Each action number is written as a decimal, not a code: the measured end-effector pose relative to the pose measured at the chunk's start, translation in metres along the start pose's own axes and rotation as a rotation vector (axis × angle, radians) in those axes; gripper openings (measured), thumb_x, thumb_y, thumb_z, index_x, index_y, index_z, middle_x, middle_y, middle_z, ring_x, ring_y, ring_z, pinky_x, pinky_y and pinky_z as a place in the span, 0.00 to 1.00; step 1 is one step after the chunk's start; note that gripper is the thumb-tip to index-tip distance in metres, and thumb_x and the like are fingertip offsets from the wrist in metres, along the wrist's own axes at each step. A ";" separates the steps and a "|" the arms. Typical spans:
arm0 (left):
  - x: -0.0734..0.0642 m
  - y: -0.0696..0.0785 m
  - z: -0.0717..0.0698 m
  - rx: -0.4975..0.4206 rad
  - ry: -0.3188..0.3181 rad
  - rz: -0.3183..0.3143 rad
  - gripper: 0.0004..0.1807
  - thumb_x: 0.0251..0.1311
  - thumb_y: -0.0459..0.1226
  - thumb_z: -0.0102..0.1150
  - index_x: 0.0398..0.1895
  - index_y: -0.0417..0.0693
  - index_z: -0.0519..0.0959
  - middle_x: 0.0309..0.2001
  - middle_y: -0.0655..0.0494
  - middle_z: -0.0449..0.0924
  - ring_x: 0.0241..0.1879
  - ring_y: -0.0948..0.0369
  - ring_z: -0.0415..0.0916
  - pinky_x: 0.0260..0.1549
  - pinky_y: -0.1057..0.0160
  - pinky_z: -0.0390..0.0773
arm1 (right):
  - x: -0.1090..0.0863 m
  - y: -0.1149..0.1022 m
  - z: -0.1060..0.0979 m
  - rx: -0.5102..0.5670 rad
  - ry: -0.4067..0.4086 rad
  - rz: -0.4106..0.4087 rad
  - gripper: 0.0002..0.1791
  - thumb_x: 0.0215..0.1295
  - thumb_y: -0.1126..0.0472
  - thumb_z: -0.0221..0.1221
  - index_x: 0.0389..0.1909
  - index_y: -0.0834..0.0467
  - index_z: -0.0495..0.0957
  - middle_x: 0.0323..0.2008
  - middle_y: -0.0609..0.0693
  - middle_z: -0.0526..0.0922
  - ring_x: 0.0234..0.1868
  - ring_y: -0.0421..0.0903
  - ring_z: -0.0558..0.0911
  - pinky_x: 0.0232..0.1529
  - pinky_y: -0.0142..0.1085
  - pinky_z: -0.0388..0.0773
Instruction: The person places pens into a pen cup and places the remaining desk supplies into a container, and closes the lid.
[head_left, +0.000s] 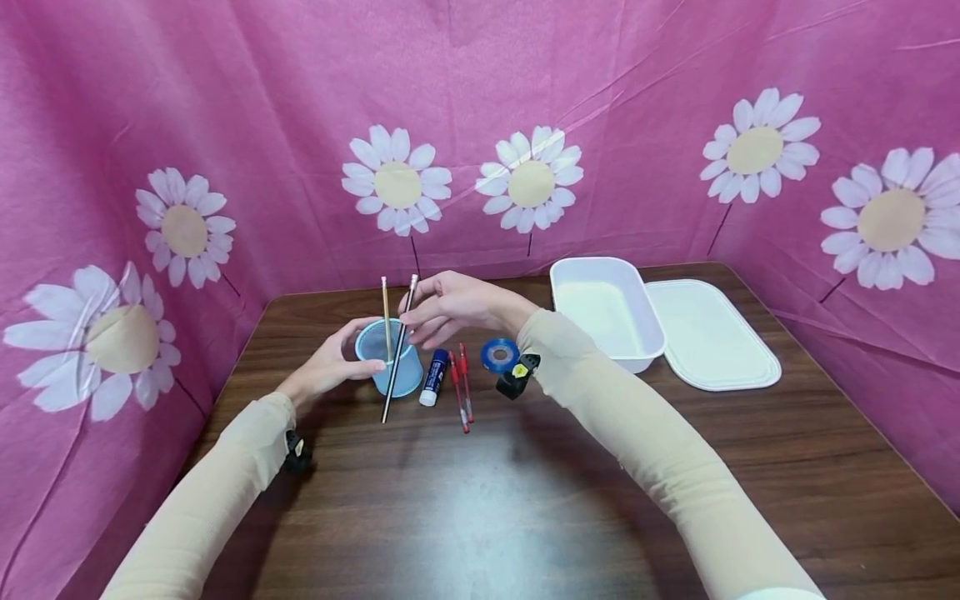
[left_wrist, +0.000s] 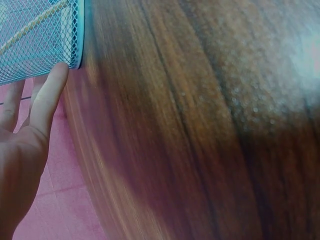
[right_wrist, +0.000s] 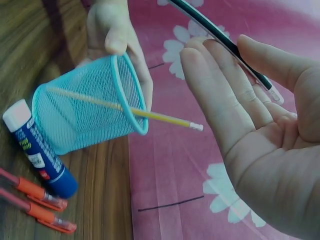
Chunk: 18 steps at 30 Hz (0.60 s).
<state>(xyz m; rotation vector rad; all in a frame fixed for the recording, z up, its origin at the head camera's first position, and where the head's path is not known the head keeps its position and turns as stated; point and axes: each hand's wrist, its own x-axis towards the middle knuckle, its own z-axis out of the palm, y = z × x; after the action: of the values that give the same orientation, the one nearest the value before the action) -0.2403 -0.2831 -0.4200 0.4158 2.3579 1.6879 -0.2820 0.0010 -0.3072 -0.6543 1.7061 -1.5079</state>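
My left hand (head_left: 330, 367) grips a light-blue mesh pencil cup (head_left: 407, 377) at the left of the table, thumb at its near side and fingers round the far side. One yellow pencil (right_wrist: 170, 119) with a white eraser leans inside the cup. Between thumb and fingers, my right hand (head_left: 459, 305) pinches a black-and-white striped pencil (right_wrist: 212, 30) near its eraser end. That pencil slants down in front of the cup in the head view, its tip outside the cup's outline. In the left wrist view, fingertips (left_wrist: 59, 75) touch the mesh.
Right of the cup lie a blue glue stick (head_left: 434, 377) with a white cap, two red pens (head_left: 456, 388) and a roll of blue tape (head_left: 488, 357). A white plastic box (head_left: 649, 321) and its lid (head_left: 723, 342) lie at the back right. Pink floral cloth (head_left: 465, 100) surrounds the wooden table.
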 end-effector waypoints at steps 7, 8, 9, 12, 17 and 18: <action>0.001 -0.002 -0.001 0.009 0.011 0.002 0.43 0.58 0.39 0.75 0.75 0.54 0.63 0.63 0.47 0.72 0.58 0.55 0.72 0.50 0.63 0.81 | 0.003 -0.007 0.004 0.044 0.009 -0.031 0.17 0.73 0.59 0.62 0.54 0.66 0.76 0.46 0.63 0.87 0.56 0.69 0.79 0.51 0.55 0.82; 0.001 -0.002 -0.001 0.005 0.008 0.006 0.43 0.59 0.38 0.74 0.75 0.54 0.63 0.63 0.46 0.72 0.58 0.56 0.72 0.49 0.63 0.81 | 0.004 -0.008 0.004 0.055 0.018 -0.036 0.17 0.73 0.59 0.61 0.55 0.67 0.76 0.46 0.64 0.86 0.56 0.69 0.79 0.51 0.54 0.83; 0.001 -0.003 -0.002 0.007 0.007 0.011 0.42 0.59 0.38 0.74 0.75 0.54 0.63 0.63 0.46 0.73 0.57 0.56 0.73 0.49 0.64 0.81 | 0.005 -0.008 0.003 0.067 0.028 -0.043 0.17 0.74 0.59 0.61 0.55 0.67 0.75 0.47 0.65 0.86 0.55 0.68 0.80 0.51 0.54 0.83; 0.001 -0.004 -0.002 0.005 0.002 0.024 0.42 0.60 0.36 0.73 0.75 0.53 0.62 0.62 0.46 0.73 0.57 0.58 0.74 0.50 0.64 0.79 | 0.006 -0.009 0.001 0.103 0.059 -0.078 0.20 0.75 0.59 0.59 0.59 0.69 0.73 0.48 0.66 0.85 0.54 0.67 0.81 0.51 0.53 0.83; 0.002 -0.004 -0.002 0.031 0.005 0.028 0.43 0.59 0.37 0.74 0.75 0.53 0.62 0.63 0.45 0.73 0.57 0.57 0.73 0.49 0.63 0.81 | 0.008 -0.008 -0.003 0.158 0.164 -0.158 0.18 0.73 0.59 0.61 0.57 0.66 0.77 0.46 0.63 0.85 0.51 0.63 0.84 0.50 0.52 0.84; 0.002 -0.004 -0.002 0.039 0.007 0.026 0.43 0.58 0.37 0.74 0.75 0.53 0.63 0.63 0.45 0.73 0.57 0.56 0.73 0.49 0.62 0.81 | 0.008 -0.008 -0.003 0.171 0.185 -0.173 0.16 0.73 0.60 0.62 0.56 0.64 0.78 0.46 0.63 0.85 0.52 0.63 0.84 0.51 0.53 0.83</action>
<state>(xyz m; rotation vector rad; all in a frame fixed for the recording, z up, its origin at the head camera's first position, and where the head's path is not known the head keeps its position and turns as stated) -0.2434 -0.2855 -0.4227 0.4505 2.4038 1.6593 -0.2906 -0.0050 -0.3011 -0.5995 1.6649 -1.8633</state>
